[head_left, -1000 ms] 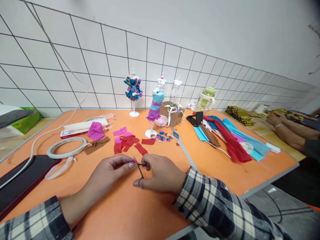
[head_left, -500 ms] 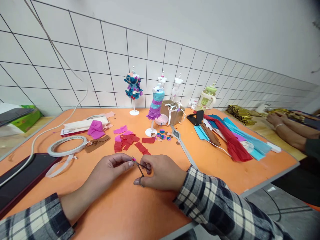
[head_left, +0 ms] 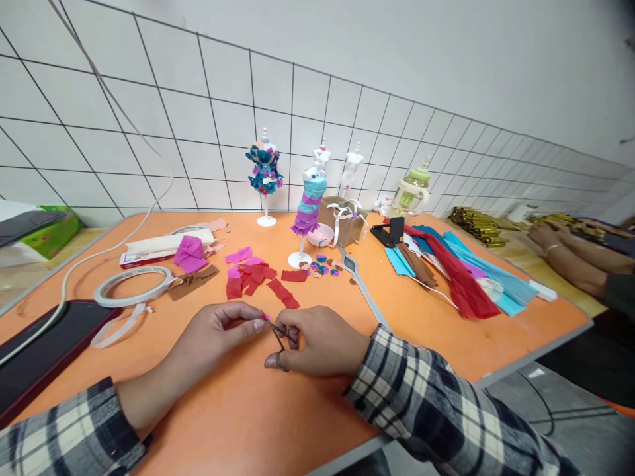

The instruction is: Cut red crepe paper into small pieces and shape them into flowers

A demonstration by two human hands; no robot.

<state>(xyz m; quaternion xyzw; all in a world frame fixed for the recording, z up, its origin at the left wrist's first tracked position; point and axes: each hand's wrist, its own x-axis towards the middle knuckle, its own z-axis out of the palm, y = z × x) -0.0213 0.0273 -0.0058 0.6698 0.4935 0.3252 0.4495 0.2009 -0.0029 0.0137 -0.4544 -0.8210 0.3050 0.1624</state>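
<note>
My left hand (head_left: 225, 330) pinches a small piece of pink paper (head_left: 265, 317) between thumb and fingertips. Through the handle loops of small scissors (head_left: 278, 338) go the thumb and fingers of my right hand (head_left: 317, 340). The scissor handles are spread a little, and the blades meet the pink piece at my left fingertips. Just beyond my hands lie cut red paper pieces (head_left: 284, 293) and magenta paper pieces (head_left: 239, 254). A small dress form (head_left: 308, 211) wrapped in blue and purple paper stands behind them, with loose sequins (head_left: 325, 268) by its base.
On the left are a tape roll (head_left: 133, 286), a phone (head_left: 44, 344) and a white cable (head_left: 64, 284). Farther back stand a decorated dress form (head_left: 265, 172), a cardboard box (head_left: 347, 228) and a bottle (head_left: 411, 190). Paper strips (head_left: 459, 281) lie right, near another person's hands (head_left: 555, 238).
My hands stay in nearly the same place, with the scissors still at the pink piece. The whole view has shifted very slightly.
</note>
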